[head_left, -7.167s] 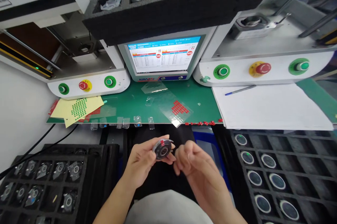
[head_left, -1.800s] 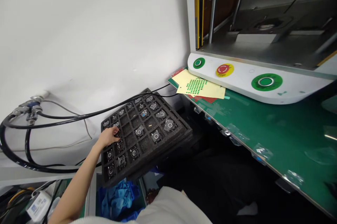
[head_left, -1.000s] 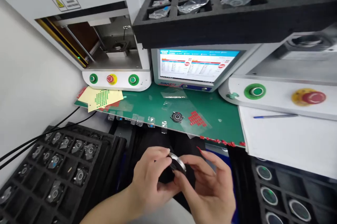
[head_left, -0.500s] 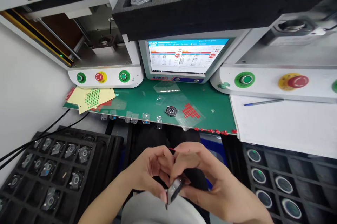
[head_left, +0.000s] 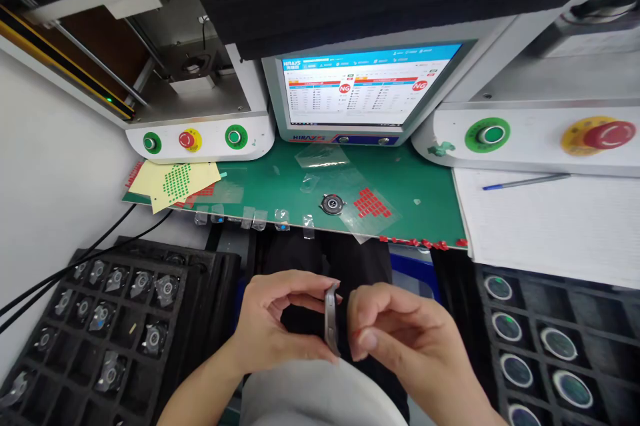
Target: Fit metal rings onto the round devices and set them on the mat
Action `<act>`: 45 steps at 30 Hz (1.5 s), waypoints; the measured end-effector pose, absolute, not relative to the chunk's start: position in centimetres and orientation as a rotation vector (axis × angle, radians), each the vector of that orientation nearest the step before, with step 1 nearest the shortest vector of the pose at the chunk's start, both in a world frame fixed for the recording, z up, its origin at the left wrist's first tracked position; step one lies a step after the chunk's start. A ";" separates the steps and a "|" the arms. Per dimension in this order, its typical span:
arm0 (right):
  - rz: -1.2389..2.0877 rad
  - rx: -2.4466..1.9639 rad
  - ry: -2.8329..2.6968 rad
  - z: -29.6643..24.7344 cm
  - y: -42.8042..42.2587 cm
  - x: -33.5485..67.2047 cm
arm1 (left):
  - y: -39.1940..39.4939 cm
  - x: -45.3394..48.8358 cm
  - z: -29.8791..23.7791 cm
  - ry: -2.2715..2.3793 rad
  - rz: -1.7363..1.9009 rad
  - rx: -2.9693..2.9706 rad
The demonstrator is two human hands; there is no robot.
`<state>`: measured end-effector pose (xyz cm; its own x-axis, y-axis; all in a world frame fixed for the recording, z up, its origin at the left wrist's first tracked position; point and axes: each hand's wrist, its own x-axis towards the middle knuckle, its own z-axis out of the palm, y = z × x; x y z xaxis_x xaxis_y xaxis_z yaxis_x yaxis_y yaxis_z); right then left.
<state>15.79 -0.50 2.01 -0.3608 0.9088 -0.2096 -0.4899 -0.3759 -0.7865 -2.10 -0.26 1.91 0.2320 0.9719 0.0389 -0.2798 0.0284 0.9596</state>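
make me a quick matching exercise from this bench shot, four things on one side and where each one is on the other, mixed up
Things:
1. round part seen edge-on
2. round part lying flat
3. blue pen
4. green dot sticker sheet

Places:
A. on the white paper
B. on the green mat, beside the red stickers
C. in the left hand
D. below the left machine's buttons

Pairs: 1-C, 2-B, 3-A, 4-D
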 end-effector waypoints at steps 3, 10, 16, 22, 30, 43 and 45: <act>2.061 -0.761 -0.598 2.0 -1.0 15.4 | -0.3 -2.2 1.8 0.864 1.165 1.239; 2.208 -0.698 -0.405 1.9 -1.0 15.2 | -0.2 -2.4 1.7 0.878 1.191 1.433; 2.225 -0.712 -0.386 1.9 -1.4 15.0 | 0.0 -2.5 1.9 0.909 1.226 1.521; 2.206 -0.758 -0.408 2.0 -1.7 14.8 | 0.1 -2.6 2.2 0.916 1.218 1.573; 2.181 -0.773 -0.408 2.0 -1.7 14.2 | 0.1 -2.8 2.3 0.934 1.222 1.568; 2.094 -0.714 -0.265 2.3 -1.0 13.3 | 1.0 -3.0 1.3 0.769 1.126 1.042; 1.942 -0.782 -0.374 2.0 -0.8 13.8 | 1.1 -3.0 1.3 0.667 1.054 0.761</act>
